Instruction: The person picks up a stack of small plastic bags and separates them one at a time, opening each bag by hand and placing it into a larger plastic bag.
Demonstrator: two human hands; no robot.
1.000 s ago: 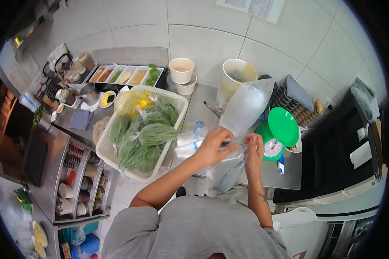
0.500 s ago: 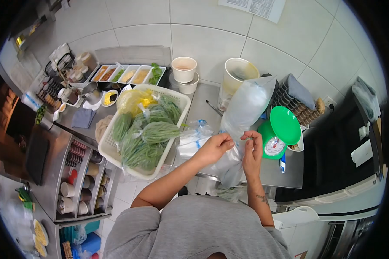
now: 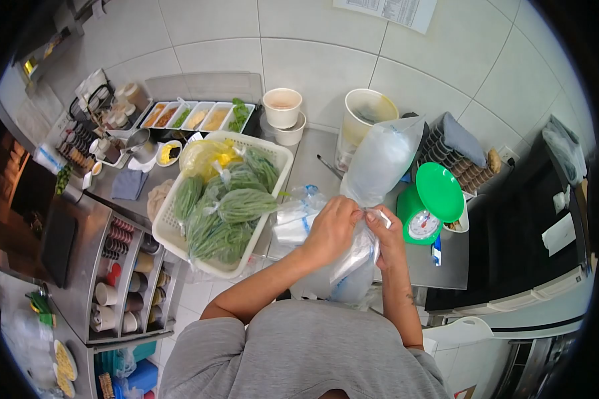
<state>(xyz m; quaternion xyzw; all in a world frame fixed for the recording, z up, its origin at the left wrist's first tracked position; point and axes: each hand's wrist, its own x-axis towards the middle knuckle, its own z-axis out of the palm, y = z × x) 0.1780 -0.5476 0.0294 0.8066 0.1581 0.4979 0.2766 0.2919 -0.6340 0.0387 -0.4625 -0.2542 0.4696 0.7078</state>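
Note:
My left hand (image 3: pixel 335 228) and my right hand (image 3: pixel 387 238) meet over the front of the steel counter, fingertips pinched together on a clear plastic bag (image 3: pixel 361 251). Its crumpled film drapes below my fingers toward the counter edge. Just beyond my hands stands a large, puffed-out clear bag (image 3: pixel 383 159) of cloudy look. Left of my left hand lies a pack of folded plastic bags (image 3: pixel 293 223) with blue print. A green kitchen scale (image 3: pixel 422 225) with a round dial is close to my right hand.
A white basket (image 3: pixel 168 234) of bagged green vegetables (image 3: pixel 236 206) fills the left side. Stacked tubs (image 3: pixel 283 110) and a larger bucket (image 3: pixel 371 106) stand along the wall. Topping trays (image 3: pixel 196 116) line the back left. Stacked black bowls (image 3: pixel 459 159) sit behind the scale.
My hands have come together, and their fingers have closed on the plastic bag. The film between them is now pulled up and spread below my right hand.

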